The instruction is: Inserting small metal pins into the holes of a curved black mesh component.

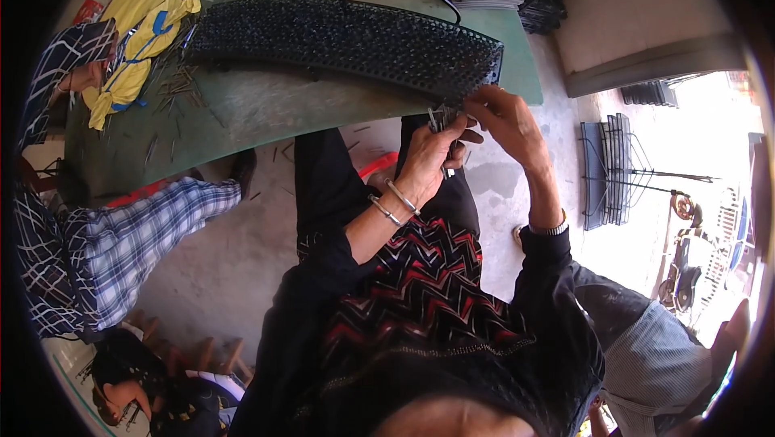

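Bunch of thin metallic pieces (439,119) — likely light, stiff, slippery, best pinched singly by an end — clasped in left hand (432,153) near black perforated panel (347,37), right hand (510,120) narrowed, contents cannot be told.

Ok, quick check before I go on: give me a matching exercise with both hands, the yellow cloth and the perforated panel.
1. Left hand
2. Right hand
3. Yellow cloth
4. Perforated panel

A. Left end of the green table
B. By the panel's right end
C. Black, full of holes
D. Holding thin metallic pieces

Pairs: 1-D, 2-B, 3-A, 4-C
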`<state>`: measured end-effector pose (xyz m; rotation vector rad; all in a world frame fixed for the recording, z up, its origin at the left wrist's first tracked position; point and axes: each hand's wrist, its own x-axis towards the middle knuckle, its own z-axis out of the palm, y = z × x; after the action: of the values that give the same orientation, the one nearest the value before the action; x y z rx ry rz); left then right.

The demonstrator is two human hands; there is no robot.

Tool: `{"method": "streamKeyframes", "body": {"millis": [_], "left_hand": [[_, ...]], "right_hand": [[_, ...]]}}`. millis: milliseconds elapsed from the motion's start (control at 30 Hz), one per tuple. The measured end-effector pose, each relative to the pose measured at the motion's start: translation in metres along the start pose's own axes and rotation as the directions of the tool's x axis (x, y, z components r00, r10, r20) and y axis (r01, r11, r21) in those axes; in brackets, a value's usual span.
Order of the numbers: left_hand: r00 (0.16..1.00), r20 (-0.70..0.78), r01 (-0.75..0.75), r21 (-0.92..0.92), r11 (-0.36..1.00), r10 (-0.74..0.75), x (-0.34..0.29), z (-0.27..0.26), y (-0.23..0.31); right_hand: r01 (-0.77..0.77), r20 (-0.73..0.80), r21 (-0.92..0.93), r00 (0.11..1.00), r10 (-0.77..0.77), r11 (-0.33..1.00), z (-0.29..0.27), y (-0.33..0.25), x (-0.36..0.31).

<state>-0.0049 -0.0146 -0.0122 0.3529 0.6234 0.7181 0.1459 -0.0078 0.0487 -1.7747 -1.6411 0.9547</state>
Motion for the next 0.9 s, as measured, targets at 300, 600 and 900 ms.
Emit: {"method": "streamKeyframes", "body": {"millis": [300, 600, 900], "left_hand": [[0.996, -0.059, 0.072, -0.027, 0.997, -0.073, 0.001, 0.003, 0.0], [0.999, -0.034, 0.041, -0.037, 0.998, -0.042, 0.002, -0.002, -0.006], [0.996, -0.093, 0.004, -0.019, 1.0, -0.006, -0.001, 0.003, -0.007]], "right_hand": [[0.115, -0.552, -0.218, 0.805, -0.219, 0.969, -0.002, 0.002, 0.02], [0.118, -0.442, -0.481, 0.823, -0.357, 0.869, 0.016, 0.017, 0.038], [0.079, -0.396, -0.57, 0.846, -0.357, 0.818, 0.011, 0.01, 0.028]]}}
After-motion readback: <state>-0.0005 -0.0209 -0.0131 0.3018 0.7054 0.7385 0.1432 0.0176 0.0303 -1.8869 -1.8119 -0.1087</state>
